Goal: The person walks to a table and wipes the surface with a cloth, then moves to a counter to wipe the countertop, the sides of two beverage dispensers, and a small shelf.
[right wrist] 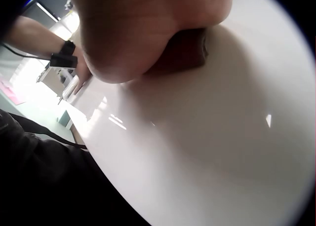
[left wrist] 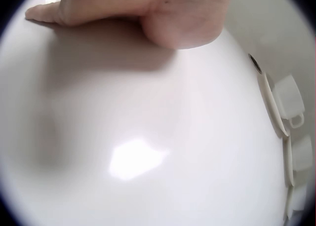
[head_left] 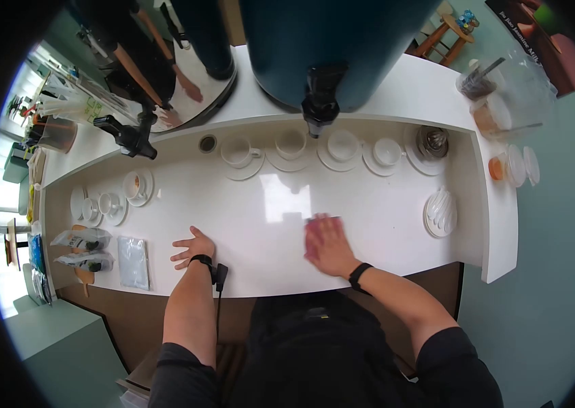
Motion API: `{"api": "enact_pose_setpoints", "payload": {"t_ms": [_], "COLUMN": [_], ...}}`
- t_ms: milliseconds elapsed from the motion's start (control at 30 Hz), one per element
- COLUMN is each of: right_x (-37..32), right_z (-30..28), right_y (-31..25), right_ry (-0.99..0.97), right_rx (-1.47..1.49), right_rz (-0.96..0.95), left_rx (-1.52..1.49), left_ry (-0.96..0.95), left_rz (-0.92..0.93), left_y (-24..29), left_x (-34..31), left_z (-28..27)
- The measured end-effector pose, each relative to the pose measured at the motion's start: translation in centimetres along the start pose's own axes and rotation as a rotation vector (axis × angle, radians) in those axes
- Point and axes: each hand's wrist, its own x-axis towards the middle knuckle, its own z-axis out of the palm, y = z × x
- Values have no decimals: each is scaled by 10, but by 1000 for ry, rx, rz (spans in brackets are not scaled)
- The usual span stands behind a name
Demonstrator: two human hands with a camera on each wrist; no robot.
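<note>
A folded dark red cloth lies on the white tabletop, mostly covered by my right hand, which presses on it with fingers extended. Part of the cloth shows beneath the right palm in the right wrist view. My left hand rests on the tabletop with its fingers spread, holding nothing. In the left wrist view the heel of the left hand is against the white surface.
White cups on saucers line the back edge, with a metal juicer at their right end. A shell-shaped white dish stands at the right. Small cups, bagged items and a clear packet are at the left. Black taps overhang the back.
</note>
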Motion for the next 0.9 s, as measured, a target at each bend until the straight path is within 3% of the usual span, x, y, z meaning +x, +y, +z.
{"api": "enact_pose_setpoints", "payload": {"t_ms": [33,100,200,367,467,567,633,733,900], "right_x": [6,10,0,-93,-150,-153,-131,-88,-48], "right_z": [10,8,-2,-26,-11,4,6,-2,0], "right_y": [-8,-16,12,99,144,142,119,60,3], "right_ry": [-60,-54,-83,-36,134,123,109,-30,-156], "right_rx": [24,25,44,-124,-172,-198,-191,-160,-89], "right_rz": [-155,-258,-246,198,519,672,626,400,-155], "left_rx": [-8,-11,-8,-11,-25,-17,-30,-43,-43], "left_ry": [-3,-16,-31,-74,-109,-123,-128,-100,-85], "left_rz": [-3,-15,-21,-20,-20,-10,-7,-13,-9], "left_y": [2,3,3,4,5,4,4,3,4], "left_x": [0,0,1,-1,-6,-4,-11,-3,-2], "left_z": [0,-2,-5,-9,-19,-19,-24,-14,-13]}}
